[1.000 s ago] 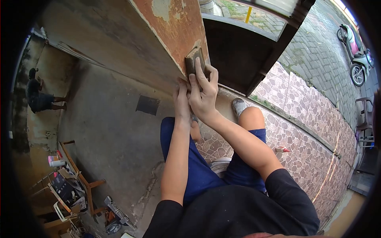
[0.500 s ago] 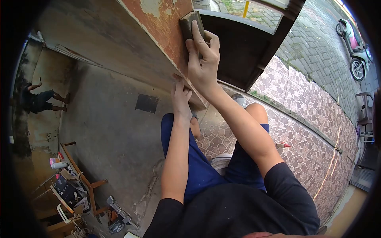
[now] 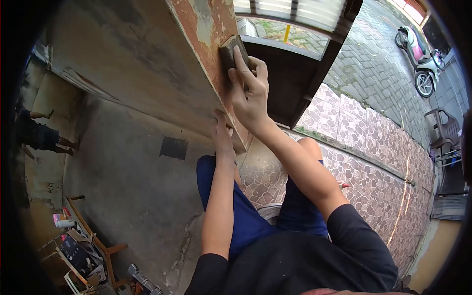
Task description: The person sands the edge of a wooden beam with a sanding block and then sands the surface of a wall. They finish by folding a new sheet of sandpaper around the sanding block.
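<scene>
Steadily, your right hand (image 3: 251,96) grips one block (image 3: 229,53) flat on the wall's flaked face (image 3: 204,29); your left hand (image 3: 222,132) is at its corner, grip unclear. One gate (image 3: 280,73) stands just beyond; farther off, one scooter (image 3: 420,59), one chair (image 3: 445,129), one person (image 3: 42,133).

Hands (image 3: 251,101) wider apart, block (image 3: 227,56) apparently farther up wall (image 3: 205,42)

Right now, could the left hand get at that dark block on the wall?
Probably yes: the left hand is at the wall a little below the dark block, with no obvious barrier, though the right hand's fingers partly cover the block.
</scene>
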Available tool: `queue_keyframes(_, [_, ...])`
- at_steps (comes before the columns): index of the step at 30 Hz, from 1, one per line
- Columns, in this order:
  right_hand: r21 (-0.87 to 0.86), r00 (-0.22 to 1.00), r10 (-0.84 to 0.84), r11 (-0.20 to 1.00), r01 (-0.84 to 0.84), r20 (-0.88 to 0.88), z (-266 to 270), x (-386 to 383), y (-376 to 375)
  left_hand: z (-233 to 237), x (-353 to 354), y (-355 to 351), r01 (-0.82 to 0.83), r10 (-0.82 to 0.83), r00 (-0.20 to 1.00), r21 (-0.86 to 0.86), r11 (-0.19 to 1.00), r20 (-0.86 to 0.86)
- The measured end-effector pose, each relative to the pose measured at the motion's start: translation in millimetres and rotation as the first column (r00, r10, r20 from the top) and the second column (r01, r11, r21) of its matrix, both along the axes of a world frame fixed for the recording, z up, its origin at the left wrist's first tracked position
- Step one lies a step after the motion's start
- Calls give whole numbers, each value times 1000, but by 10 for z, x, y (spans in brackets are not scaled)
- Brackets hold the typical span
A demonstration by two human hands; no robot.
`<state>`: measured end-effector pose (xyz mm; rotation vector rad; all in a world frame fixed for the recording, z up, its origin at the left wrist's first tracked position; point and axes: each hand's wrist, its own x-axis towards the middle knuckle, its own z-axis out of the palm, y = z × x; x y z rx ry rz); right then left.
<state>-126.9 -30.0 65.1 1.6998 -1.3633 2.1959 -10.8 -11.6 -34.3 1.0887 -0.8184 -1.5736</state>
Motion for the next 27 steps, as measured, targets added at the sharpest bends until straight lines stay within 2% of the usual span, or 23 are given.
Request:
queue_keyframes(2, [94,996,-68,994,63,49,263,-70,-38,14,32,32,55,-55,997,7,998,58])
queue_keyframes(4, [71,997,-69,995,66,46,311,-27,2,-45,5,25,16,-17,997,18,1000,81])
queue_keyframes(6, [167,989,-1,986,-24,150,278,119,179,-25,5,4,-21,19,995,11,1000,99])
queue_keyframes(8, [179,992,12,983,-35,124,346,104,197,-3,12,10,46,-45,999,-48,998,21])
queue_keyframes(9, [188,995,-40,982,21,96,428,58,135,25,-14,-4,46,-46,999,-48,998,14])
queue_keyframes(11, [235,991,-97,969,73,91,562,-25,79,65,-19,66,9,-8,996,-17,1000,92])
queue_keyframes(16, [167,995,-14,986,-3,102,411,148,210,31,-8,-6,40,-38,996,-22,999,78])
queue_keyframes(18, [167,991,-114,981,100,76,488,89,101,-48,-17,-23,38,-37,996,-11,999,75])
queue_keyframes(19, [165,988,-139,978,126,63,561,44,45,-29,-42,-1,-13,15,995,-24,1000,103])
queue_keyframes(20, [177,988,-143,976,129,65,528,64,87,2,-63,26,-67,72,990,-45,997,122])
queue_keyframes(22, [190,990,-87,980,64,112,558,109,127,35,-59,31,-52,57,994,-58,997,94])
queue_keyframes(24, [116,987,-159,980,162,-39,310,161,251,57,-40,33,-34,39,997,-71,997,68])
queue_keyframes(26, [206,998,-31,978,19,55,314,176,351,22,-17,-1,10,-3,997,-88,996,80])
queue_keyframes(27, [188,997,-59,981,48,50,369,152,304,53,-36,25,12,-5,996,-82,997,85])
